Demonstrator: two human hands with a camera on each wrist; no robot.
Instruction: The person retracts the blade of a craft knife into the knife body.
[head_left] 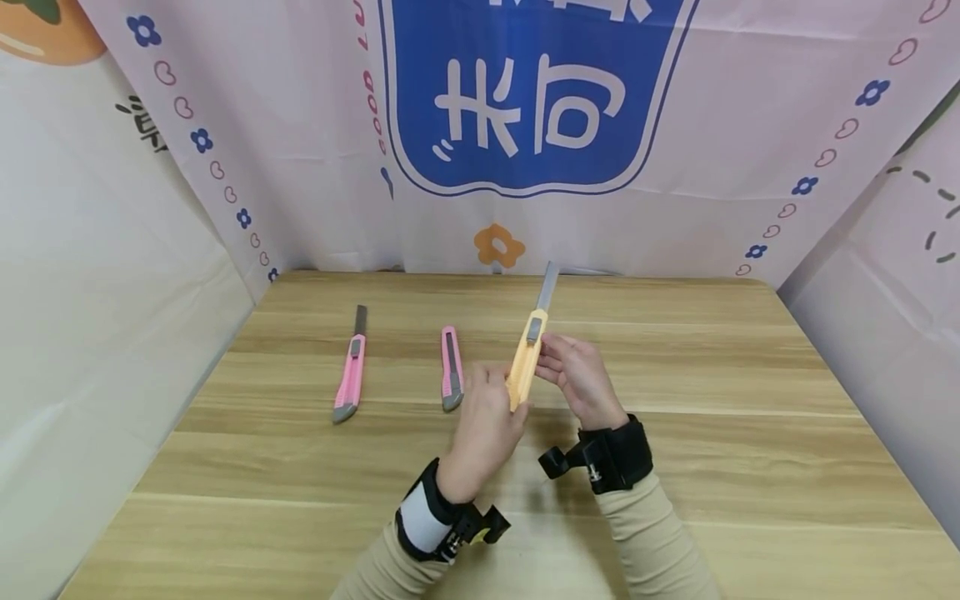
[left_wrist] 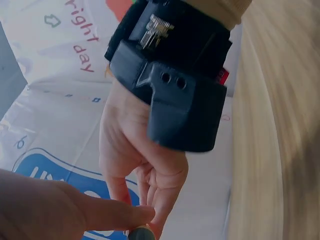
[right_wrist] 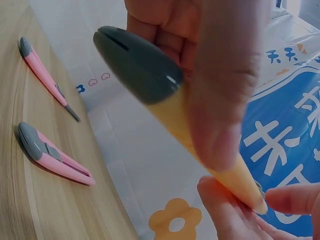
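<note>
A yellow utility knife (head_left: 527, 354) is held up, tilted, its long blade (head_left: 548, 286) extended toward the back curtain. My left hand (head_left: 486, 425) grips its lower end, and in the right wrist view the thumb lies along the yellow body near the grey end cap (right_wrist: 140, 65). Thumb and fingers of my right hand (head_left: 579, 379) pinch the knife's front part beside the grey slider (head_left: 535, 330). Only the grey end (left_wrist: 142, 233) of the knife shows in the left wrist view. The blade is hidden in the right wrist view.
Two pink utility knives lie on the wooden table (head_left: 712, 350) left of my hands. The farther-left knife (head_left: 351, 379) has its blade out; the nearer knife (head_left: 452, 367) shows no blade. A printed curtain (head_left: 315, 183) hangs behind the table's back edge.
</note>
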